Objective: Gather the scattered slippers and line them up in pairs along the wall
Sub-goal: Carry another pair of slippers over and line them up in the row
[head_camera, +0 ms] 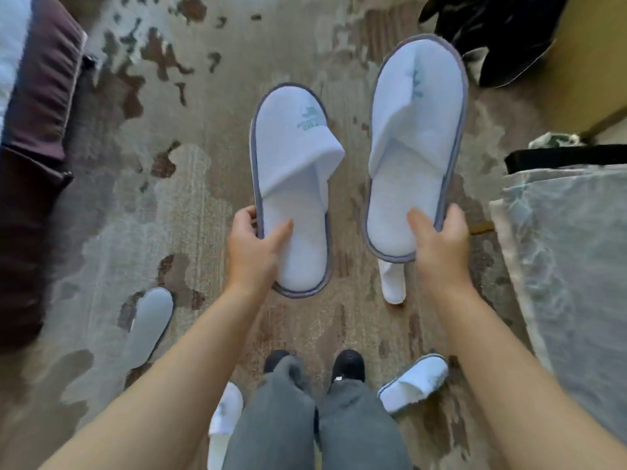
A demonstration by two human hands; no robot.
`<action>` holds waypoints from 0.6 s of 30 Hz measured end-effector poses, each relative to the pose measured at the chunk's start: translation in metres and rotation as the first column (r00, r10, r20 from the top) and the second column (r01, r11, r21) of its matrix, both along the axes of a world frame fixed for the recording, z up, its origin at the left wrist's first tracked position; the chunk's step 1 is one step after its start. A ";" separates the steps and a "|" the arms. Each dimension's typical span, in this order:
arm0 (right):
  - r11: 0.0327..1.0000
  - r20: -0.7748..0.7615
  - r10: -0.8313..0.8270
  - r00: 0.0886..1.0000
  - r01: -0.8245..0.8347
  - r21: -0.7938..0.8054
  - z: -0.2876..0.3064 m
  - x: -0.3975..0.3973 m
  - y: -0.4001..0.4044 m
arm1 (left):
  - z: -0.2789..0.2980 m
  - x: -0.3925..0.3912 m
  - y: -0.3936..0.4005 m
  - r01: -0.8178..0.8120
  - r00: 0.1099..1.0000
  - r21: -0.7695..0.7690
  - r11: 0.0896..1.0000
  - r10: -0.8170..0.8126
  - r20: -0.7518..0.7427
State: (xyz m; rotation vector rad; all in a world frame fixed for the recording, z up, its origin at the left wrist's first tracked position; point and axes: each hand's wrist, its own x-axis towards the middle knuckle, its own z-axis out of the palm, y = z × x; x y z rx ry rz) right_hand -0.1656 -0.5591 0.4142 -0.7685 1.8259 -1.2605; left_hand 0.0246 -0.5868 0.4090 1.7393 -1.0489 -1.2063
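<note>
From my head camera I see my left hand (252, 244) holding a soft white slipper (293, 184) by its heel end, thumb on the fluffy inside and fingers curled under the edge. My right hand (437, 237) holds a second white slipper (415, 144) the same way. Both are long ovals with a gray band around the rim and a small green mark on the toe flap. Both are up in the air over the carpet (190, 184), side by side but not touching, toes pointing away from me and heels toward me.

The carpet is brown and gray with blotchy patches. More white slippers lie on it: a slipper turned sole up (149, 325) at my left, one by my left leg (222, 424), one by my right foot (415, 383), and one under my right hand (393, 283). My shoes (349, 364) are black.
</note>
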 end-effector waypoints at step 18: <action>0.389 -0.070 -0.920 0.385 0.918 -0.076 0.125 0.038 0.204 | 0.113 -0.122 0.044 0.883 0.451 -0.096 0.459 -0.888 -0.093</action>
